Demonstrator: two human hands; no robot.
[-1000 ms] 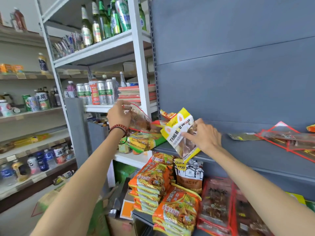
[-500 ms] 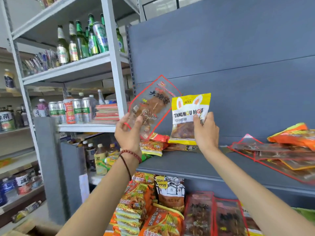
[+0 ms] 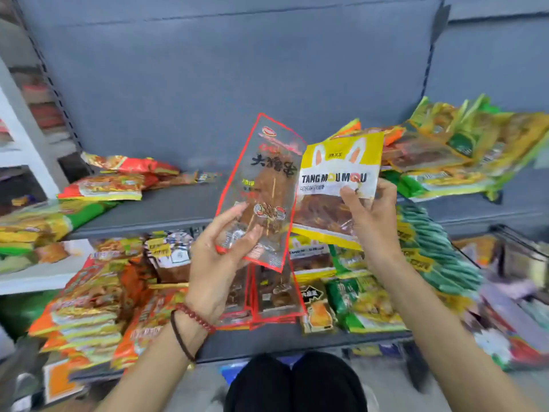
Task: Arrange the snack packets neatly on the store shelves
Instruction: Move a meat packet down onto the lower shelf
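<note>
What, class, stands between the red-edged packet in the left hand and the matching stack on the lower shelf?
Nothing visible does. The left hand holds the red-edged packet above the matching stack on the lower shelf in this view, and no other packet covers that stack's top.

Far: grey back panel (image 3: 208,69), plain, with a horizontal seam near the top. A dark slotted upright (image 3: 58,93) runs down its left edge and a second upright (image 3: 427,72) stands to the right.

Far left: white rack post (image 3: 20,126). The goods behind it are too blurred to identify.

Right: dark wire basket (image 3: 517,237), contents blurred.

Near centre: black-clad knees (image 3: 297,385) at the bottom edge, with a blue object (image 3: 234,374) just to their left, unclear.

Near centre-left: red bead bracelet (image 3: 194,318) and dark cord band (image 3: 178,337), side by side.
</note>
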